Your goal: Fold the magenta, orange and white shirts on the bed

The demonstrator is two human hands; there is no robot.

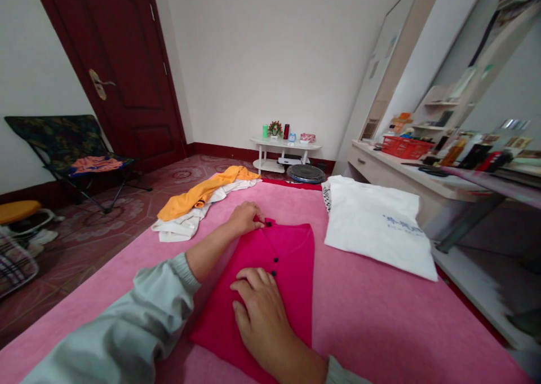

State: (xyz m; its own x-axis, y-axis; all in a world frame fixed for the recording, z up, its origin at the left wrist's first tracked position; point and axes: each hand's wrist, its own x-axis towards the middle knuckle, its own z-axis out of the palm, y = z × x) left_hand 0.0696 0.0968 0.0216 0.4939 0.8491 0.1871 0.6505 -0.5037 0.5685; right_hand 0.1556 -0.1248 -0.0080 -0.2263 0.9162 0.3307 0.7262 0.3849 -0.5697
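A folded magenta shirt (291,277) with dark buttons down its front lies on the pink bed cover (372,316) before me. At the shirt's upper left corner, my left hand (245,219) pinches the collar edge between thumb and fingers. My right hand (264,310) rests palm down on the front of the shirt, just below the buttons, its fingers slightly bent and apart. Part of the shirt's lower half is covered by this hand and forearm.
Right of the shirt lies a folded white T-shirt (372,226) with dark lettering. An orange garment (203,191) lies over white clothing (180,226) at the bed's far left. A cluttered dresser (380,161) stands along the right; a camouflage folding chair (63,141) stands left.
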